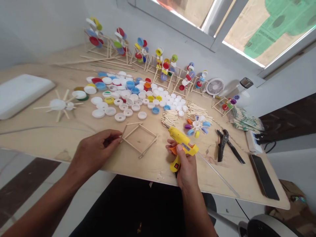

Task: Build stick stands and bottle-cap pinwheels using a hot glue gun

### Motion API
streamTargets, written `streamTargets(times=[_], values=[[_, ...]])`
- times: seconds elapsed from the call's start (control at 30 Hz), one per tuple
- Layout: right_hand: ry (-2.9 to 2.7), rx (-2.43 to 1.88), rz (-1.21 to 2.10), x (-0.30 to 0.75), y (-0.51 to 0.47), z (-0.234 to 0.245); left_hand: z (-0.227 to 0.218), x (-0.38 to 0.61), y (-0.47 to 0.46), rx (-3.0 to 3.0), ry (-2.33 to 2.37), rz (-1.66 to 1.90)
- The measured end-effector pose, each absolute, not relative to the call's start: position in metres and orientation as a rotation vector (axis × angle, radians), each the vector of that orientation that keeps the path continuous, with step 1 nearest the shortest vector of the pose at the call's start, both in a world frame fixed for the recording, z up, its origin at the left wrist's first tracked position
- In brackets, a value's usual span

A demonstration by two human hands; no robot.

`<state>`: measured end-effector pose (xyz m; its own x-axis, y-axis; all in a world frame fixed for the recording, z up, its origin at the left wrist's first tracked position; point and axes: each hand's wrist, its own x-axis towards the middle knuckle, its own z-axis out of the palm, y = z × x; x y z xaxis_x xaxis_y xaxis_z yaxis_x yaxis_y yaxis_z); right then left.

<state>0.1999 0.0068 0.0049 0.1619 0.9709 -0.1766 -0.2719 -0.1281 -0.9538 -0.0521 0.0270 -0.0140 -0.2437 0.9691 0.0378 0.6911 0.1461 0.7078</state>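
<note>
My right hand (185, 164) is wrapped round a yellow glue gun (181, 138), whose nozzle points up and left; a clear glue stick (219, 176) trails from its back end. To the left, the fingertips of my left hand (98, 149) pinch the left corner of a square frame of thin wooden sticks (132, 142). The frame rests on the table, with short sticks at its corners. Between frame and glue gun, a pile of short sticks (170, 117) lies a little farther back. A wheel of sticks with coloured caps (197, 124) sits just beyond the gun.
Many loose bottle caps (128, 112) spread over the table's middle. Finished cap wheels on stick stands (140, 52) line the wall. At right are black cutters (223, 144), a phone (264, 177) and a white fan (214, 87). A star of sticks (58, 105) lies left.
</note>
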Motion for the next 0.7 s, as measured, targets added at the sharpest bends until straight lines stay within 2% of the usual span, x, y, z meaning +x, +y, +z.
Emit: streamTargets(times=[0.7], values=[[-0.82, -1.149, 1.412, 0.167, 0.024, 0.022, -0.011, -0.053, 0.027, 1.622, 1.949, 0.874]])
